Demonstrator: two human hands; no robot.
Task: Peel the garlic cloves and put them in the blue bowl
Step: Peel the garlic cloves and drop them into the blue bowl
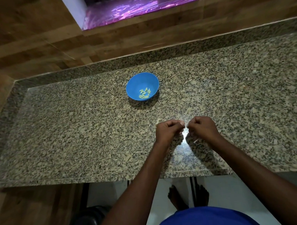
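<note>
A blue bowl (142, 83) stands on the granite counter (75, 127), beyond my hands and a little to the left. Several pale peeled garlic cloves (144, 93) lie in its bottom. My left hand (169, 131) and my right hand (203, 128) hover close together over the counter near its front edge, both with fingers curled and fingertips almost meeting. A garlic clove between the fingertips is too small to make out. A thin pale scrap of skin (195, 141) lies on the counter under my right hand.
A low granite ledge and a wooden wall (35, 41) run behind the counter, with a purple-lit opening (137, 7) above. The counter's front edge (96, 179) is just below my forearms. My bare feet (177, 197) stand on the white floor below.
</note>
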